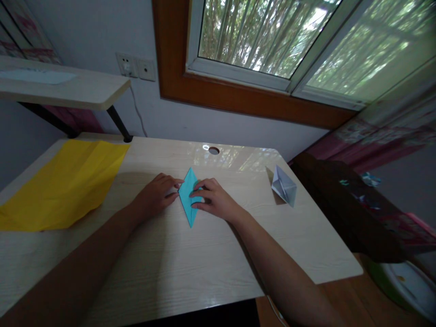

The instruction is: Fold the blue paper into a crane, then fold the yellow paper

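Basically both hands, left hand (155,193) and right hand (213,200), press flat on the teal paper diamond (188,195) mid-counter (204,254); best crease slowly toward 6 o'clock.

A crumpled yellow paper sheet (63,181) lies at the surface's (190,268) left edge, a folded grey paper boat (284,186) sits near its right edge, and a wall socket (136,66) hangs beside the window (272,41).
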`<action>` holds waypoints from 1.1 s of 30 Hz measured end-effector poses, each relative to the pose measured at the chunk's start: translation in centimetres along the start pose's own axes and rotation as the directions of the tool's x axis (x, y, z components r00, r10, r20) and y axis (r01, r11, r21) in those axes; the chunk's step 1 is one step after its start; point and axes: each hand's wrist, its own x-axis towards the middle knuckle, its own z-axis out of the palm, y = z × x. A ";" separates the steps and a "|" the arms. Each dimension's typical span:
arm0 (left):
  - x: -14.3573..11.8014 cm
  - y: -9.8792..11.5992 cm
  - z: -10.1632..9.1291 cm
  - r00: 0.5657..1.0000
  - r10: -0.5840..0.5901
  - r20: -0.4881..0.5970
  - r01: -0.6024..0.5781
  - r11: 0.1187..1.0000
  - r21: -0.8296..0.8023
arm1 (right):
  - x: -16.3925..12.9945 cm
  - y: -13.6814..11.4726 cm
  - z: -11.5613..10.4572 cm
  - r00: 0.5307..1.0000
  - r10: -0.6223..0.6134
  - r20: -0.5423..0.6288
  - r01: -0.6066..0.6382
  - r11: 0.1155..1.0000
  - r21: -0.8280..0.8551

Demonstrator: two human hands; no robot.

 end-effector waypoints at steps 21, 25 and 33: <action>-0.2 -0.1 -0.2 0.995 0.086 0.045 -0.085 0.996 -0.031 | 0.1 -1.2 -0.7 0.994 -0.071 0.079 0.067 0.997 0.048; -0.1 -0.5 -0.1 0.993 0.091 0.080 -0.088 0.995 -0.045 | 0.2 -1.5 -0.8 0.990 -0.108 0.092 0.102 0.992 0.070; 0.1 -0.3 0.0 0.994 0.058 0.091 -0.052 0.997 -0.064 | 0.4 -1.8 -0.4 0.990 -0.098 0.103 0.084 0.987 0.139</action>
